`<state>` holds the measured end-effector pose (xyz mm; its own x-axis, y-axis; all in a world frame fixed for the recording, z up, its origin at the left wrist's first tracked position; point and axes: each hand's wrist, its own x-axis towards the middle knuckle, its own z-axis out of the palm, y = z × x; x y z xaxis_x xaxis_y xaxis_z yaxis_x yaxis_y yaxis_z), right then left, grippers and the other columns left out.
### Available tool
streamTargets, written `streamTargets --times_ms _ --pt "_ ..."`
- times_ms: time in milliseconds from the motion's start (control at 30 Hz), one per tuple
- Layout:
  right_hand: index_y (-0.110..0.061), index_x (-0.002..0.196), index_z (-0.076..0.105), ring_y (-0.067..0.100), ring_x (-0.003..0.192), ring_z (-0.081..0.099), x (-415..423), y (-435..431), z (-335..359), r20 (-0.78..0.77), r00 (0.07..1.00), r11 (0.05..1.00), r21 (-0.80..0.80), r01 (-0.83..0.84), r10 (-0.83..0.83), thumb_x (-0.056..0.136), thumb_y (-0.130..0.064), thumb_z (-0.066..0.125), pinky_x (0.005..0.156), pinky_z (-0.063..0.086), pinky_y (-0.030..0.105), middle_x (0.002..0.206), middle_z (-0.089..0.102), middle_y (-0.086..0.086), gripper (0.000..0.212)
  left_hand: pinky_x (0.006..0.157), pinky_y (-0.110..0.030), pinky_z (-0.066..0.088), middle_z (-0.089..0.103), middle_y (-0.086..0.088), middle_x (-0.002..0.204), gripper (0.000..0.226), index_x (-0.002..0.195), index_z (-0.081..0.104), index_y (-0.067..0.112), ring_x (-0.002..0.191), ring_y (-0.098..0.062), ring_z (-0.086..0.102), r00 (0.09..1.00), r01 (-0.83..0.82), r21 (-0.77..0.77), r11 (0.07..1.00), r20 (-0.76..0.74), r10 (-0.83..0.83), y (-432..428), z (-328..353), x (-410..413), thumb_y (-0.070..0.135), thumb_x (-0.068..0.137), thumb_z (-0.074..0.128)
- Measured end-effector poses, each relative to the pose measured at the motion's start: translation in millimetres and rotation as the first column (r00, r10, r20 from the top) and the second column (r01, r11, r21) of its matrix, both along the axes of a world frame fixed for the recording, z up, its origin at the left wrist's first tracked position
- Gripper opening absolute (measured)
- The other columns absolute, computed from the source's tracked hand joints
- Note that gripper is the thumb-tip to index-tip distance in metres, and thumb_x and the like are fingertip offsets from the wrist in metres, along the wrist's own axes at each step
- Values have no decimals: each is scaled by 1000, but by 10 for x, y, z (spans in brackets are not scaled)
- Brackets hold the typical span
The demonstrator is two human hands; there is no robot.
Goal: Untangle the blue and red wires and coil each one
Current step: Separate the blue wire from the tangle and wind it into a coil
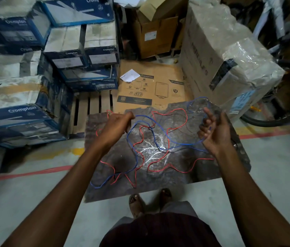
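blue wire (185, 144), red wire (187, 118): thin, kinked, tangled in loose loops across rough, dark mottled slab (203, 175) | left hand (115, 127): curled, pinching blue wire | right hand (215, 131): gripping blue wire, fingers bent

The blue wire (181, 143) and the red wire (176, 170) had smooth plastic sheaths with a faint sheen. They lay on a dark, mottled, rough-edged slab (105, 189) that looked like stone and threw back a bright glare in its middle. Around it were a matt brown cardboard sheet (158, 72), a bare wooden pallet (94, 107), dusty printed cardboard boxes (25, 118) and a carton (229, 56) wrapped in crinkled, glossy clear film, all on a smooth grey concrete floor (33, 193).
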<state>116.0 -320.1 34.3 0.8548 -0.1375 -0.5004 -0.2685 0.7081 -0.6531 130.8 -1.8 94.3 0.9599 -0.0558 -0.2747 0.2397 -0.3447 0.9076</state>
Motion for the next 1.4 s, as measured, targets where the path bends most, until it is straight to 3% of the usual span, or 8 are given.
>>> streamTargets --times_ms 167,300,433,567,933,1167,1267,1400 --pt "-13 99 66 3 39 23 21 232 353 41 991 951 -290 -108 125 110 -49 30 45 9 24 49 37 -7 53 84 -37 50 75 -7 90 34 84 77 19 89 -17 68 979 205 295 933 -67 -194 63 -249 34 40 85 50" --pt "-11 102 61 8 46 28 3 302 586 100 975 978 -89 -189 198 107 -49 32 52 14 28 59 42 -3 48 96 -45 46 46 -14 145 62 145 43 22 124 -40 51 971 177 648 740 10 -241 -6 -233 -6 31 86 61" --pt "-12 103 57 12 55 28 -32 481 772 160 959 961 112 -252 232 103 -54 35 54 24 28 66 33 -1 48 107 -40 41 49 -6 145 62 141 51 17 132 -27 47 758 173 509 844 478 -443 -314 94 -113 26 79 56" --pt "-13 91 53 14 64 29 -29 655 932 208 948 935 209 -285 242 103 -56 37 62 34 29 73 28 -1 48 112 -42 36 59 2 137 49 136 56 21 132 -18 49 638 446 500 743 405 -655 -608 44 -235 48 95 53" --pt "-16 112 61 23 116 63 60 775 713 152 939 914 -322 -248 309 105 -38 37 114 39 45 113 75 6 34 81 -43 57 74 -9 98 17 101 78 16 85 -15 68 938 325 -301 897 221 -266 -641 195 -258 23 97 63" --pt "-12 92 71 13 83 69 -437 1124 271 49 755 592 -655 -471 654 107 -46 29 88 48 26 83 74 7 56 72 -31 60 70 -13 86 29 118 69 6 82 -19 69 991 -53 -516 855 79 109 -537 363 -82 9 89 72" --pt "-16 80 62 10 71 52 -510 1112 377 146 767 606 -710 -358 624 103 -40 43 71 42 22 74 61 -5 39 80 -32 59 64 -16 84 55 138 54 24 84 -14 66 959 -33 -357 934 253 131 -369 330 24 10 88 74" --pt "-27 75 60 10 74 50 -389 987 562 228 720 550 -797 -249 656 102 -33 50 71 39 26 73 55 -8 30 104 -33 38 48 0 122 24 115 68 42 123 -11 45 806 122 324 938 520 -284 -144 292 148 40 95 57"
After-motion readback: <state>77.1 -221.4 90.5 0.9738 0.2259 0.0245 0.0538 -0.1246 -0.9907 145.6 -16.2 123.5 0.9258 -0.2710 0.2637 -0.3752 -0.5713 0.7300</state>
